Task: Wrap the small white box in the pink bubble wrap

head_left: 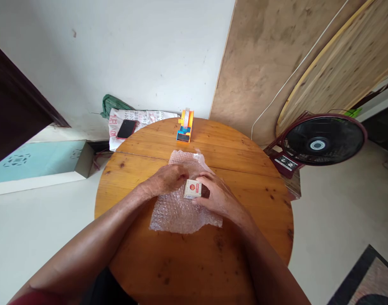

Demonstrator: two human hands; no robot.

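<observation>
A small cream-coloured box with a red emblem and red lettering is held over the sheet of bubble wrap. My right hand grips the box from its right side, thumb on the near edge and fingers on the far edge. To the left of the box, my left hand is closed, its fingers curled inward above the wrap. What those fingers hold, if anything, is hidden. The clear bubble wrap lies spread on the round wooden table, beneath both hands.
An orange and blue tape dispenser stands at the table's far edge. A phone rests on a printed white sack at the back left, near a green bag. On the right, a black electric fan stands beside the table.
</observation>
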